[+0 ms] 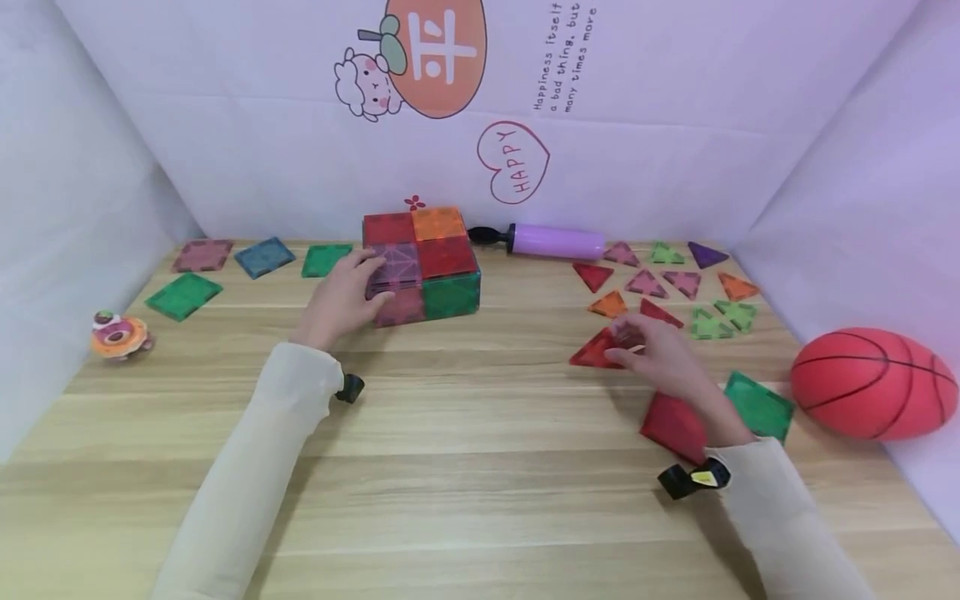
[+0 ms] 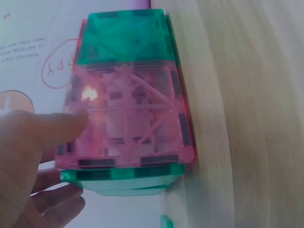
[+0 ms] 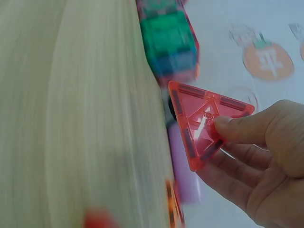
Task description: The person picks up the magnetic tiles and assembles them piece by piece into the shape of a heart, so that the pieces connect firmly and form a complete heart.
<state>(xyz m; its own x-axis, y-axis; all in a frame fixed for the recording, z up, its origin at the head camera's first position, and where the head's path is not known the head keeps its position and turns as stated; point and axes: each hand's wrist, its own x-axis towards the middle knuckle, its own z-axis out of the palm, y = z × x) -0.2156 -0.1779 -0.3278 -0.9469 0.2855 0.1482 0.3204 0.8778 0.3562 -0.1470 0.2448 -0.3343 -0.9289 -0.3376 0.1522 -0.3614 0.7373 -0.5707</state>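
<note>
My right hand [image 1: 660, 354] pinches a red triangular magnetic tile [image 3: 204, 121] between thumb and fingers, held up from the table. At the back centre stands a box built of square magnetic tiles [image 1: 450, 297], with red, orange and purple squares on top and pink and green ones in front. My left hand [image 1: 341, 296] holds its left corner. In the left wrist view the thumb [image 2: 61, 128] lies over the pink front tile [image 2: 128, 118], while the other fingers [image 2: 59, 204] are at the green side tile [image 2: 128, 175].
Several loose triangle tiles [image 1: 645, 283] lie at the back right. Red [image 1: 675, 429] and green [image 1: 757, 406] square tiles lie under my right forearm, beside a red ball [image 1: 873, 383]. A purple pump [image 1: 558, 242] lies behind. Square tiles [image 1: 265, 257] and a small toy [image 1: 120, 335] are at left.
</note>
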